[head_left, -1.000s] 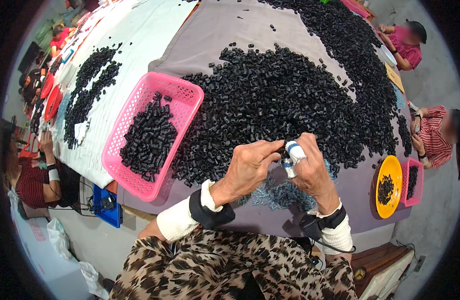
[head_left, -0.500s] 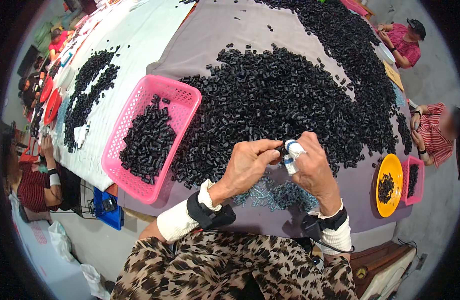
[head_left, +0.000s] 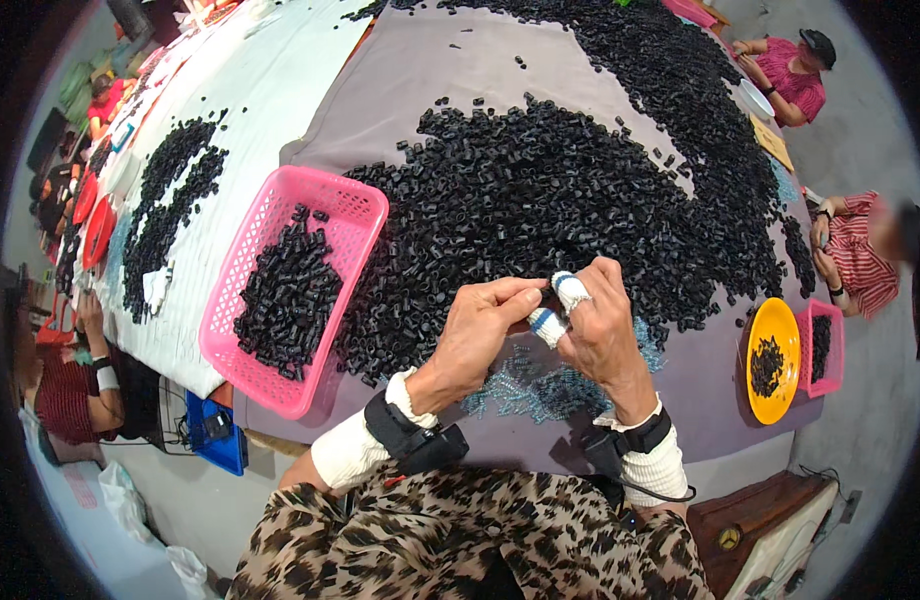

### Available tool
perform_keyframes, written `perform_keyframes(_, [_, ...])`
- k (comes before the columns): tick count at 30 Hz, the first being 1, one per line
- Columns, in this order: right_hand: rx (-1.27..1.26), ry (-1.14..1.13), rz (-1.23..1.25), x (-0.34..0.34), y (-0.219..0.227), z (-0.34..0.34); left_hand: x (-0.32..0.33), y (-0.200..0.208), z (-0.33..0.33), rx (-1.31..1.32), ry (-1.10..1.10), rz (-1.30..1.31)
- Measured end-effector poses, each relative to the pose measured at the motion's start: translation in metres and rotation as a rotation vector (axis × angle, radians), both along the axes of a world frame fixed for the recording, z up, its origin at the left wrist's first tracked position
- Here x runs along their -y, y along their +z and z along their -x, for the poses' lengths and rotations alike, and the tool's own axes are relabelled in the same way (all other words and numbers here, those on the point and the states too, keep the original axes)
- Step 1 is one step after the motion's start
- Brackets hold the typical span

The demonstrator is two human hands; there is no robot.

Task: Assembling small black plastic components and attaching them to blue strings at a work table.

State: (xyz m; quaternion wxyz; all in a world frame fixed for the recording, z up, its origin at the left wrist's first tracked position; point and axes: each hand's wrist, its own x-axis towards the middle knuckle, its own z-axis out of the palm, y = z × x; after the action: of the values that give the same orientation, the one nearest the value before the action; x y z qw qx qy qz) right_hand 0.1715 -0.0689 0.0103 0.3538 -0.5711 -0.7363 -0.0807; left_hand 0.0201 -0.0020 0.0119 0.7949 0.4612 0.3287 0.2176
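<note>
Thumb and forefinger of my left hand (head_left: 477, 335) are pinched together, with a small black plastic part partly visible at their tips. My right hand (head_left: 602, 325) meets it there, its fingers curled and pressed to the same spot; what it grips itself is mostly hidden. White cloth bands with blue stripes cover its thumb and forefinger (head_left: 572, 291). Just below both hands lies a loose heap of small clear-bluish springs (head_left: 535, 390). Beyond them spreads a big pile of short black tubular plastic parts (head_left: 540, 190).
Left of the pile, a pink perforated basket (head_left: 288, 395) holds more black parts. At the right edge stand a yellow plate (head_left: 775, 400) and a smaller pink basket (head_left: 838, 375). Co-workers sit on both sides. A white-covered table (head_left: 250, 110) adjoins on the left.
Both hands have shifted slightly left in view while staying together. My right hand has turned, showing more of the cloth-wrapped thumb. The whole view has moved a little.
</note>
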Motion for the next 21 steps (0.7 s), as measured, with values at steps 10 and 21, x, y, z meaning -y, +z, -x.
perform_keyframes(10, [-0.116, 0.035, 0.049, 0.002, 0.003, -0.003, -0.008, -0.010, 0.005, 0.212, -0.126, 0.354])
perform_keyframes(21, [-0.154, 0.033, 0.032, 0.005, -0.001, -0.004, 0.000, -0.019, 0.004, 0.293, -0.116, 0.438])
